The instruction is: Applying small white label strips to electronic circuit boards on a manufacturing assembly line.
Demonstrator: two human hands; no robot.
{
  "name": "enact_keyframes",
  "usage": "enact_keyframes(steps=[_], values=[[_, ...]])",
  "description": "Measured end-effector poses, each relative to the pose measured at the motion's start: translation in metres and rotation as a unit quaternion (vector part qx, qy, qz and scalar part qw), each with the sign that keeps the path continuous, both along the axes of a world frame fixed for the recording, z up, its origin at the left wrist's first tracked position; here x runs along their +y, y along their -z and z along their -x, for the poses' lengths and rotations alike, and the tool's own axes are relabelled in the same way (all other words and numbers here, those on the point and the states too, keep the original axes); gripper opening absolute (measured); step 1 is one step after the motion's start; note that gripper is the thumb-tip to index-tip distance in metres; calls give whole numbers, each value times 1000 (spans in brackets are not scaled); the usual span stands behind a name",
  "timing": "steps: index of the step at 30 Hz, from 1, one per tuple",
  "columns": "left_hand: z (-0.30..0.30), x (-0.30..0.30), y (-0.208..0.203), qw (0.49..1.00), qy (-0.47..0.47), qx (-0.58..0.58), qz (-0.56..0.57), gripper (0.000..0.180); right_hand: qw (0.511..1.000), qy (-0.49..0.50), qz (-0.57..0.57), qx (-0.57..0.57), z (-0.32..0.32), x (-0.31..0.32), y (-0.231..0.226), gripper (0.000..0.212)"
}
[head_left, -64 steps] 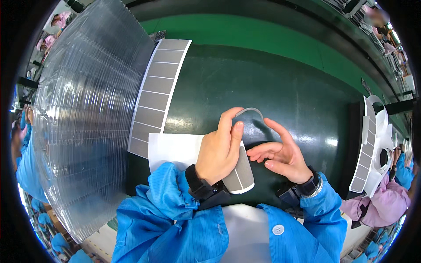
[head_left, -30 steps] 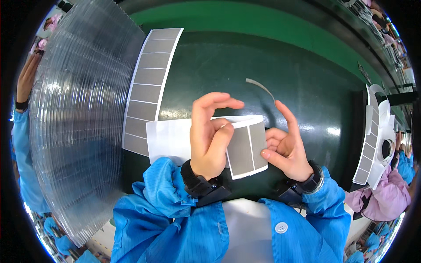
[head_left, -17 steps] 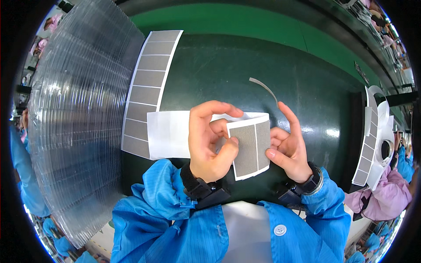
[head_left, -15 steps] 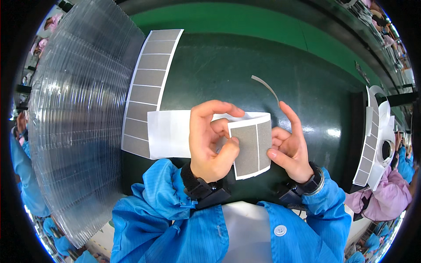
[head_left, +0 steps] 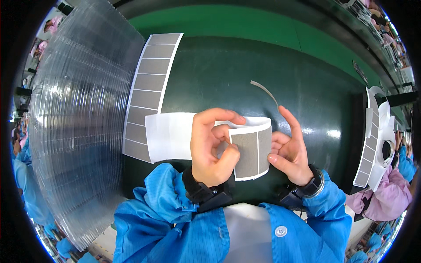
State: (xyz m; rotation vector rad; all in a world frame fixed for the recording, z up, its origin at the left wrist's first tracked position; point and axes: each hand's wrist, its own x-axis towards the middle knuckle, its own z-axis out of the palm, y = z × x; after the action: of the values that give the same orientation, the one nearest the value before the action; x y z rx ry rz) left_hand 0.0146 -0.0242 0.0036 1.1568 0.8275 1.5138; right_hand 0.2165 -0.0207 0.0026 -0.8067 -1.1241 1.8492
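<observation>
My left hand [head_left: 213, 149] is closed on a strip of grey labels [head_left: 245, 153] on white backing, its thumb at the near flap's left edge. The strip bends back on itself, and its white underside [head_left: 169, 136] stretches left across the table. At the bend's right edge is my right hand [head_left: 291, 153], thumb and curled fingers against the strip; part of that contact is hidden. Its index finger points up and away. A thin, curved grey sliver [head_left: 264, 91] reaches from that fingertip, seemingly stuck to it.
Another length of grey labels [head_left: 149, 82] lies on the dark green table [head_left: 219, 70] at left, beside a tall stack of clear ribbed plastic trays [head_left: 79, 118]. A roll of white backing [head_left: 383, 149] with grey labels stands at the right edge. People in pink and blue work beyond.
Both hands and the label strip sit slightly lower in the picture. The near flap has turned a little, and its bend looks rounder. The sliver remains at my right index fingertip.
</observation>
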Motion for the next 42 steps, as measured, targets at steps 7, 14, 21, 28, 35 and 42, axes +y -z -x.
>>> enact_keyframes(steps=[7,14,21,28,35,42], values=[[-2,1,-1,1000,-19,-7,-3,52,1000,6,3,-25,3,-2,-3,89],[-2,2,-2,1000,-20,10,1,51,998,35,-23,-52,6,0,-3,89],[-3,4,-1,998,3,65,8,49,998,39,-23,-42,5,-1,0,94],[-8,5,0,995,35,80,46,53,992,97,-35,-68,7,0,2,91],[-6,9,-3,988,43,121,80,51,993,93,-38,-56,9,1,1,86],[-7,10,2,989,35,118,79,40,992,106,-28,-64,9,1,-2,81]])
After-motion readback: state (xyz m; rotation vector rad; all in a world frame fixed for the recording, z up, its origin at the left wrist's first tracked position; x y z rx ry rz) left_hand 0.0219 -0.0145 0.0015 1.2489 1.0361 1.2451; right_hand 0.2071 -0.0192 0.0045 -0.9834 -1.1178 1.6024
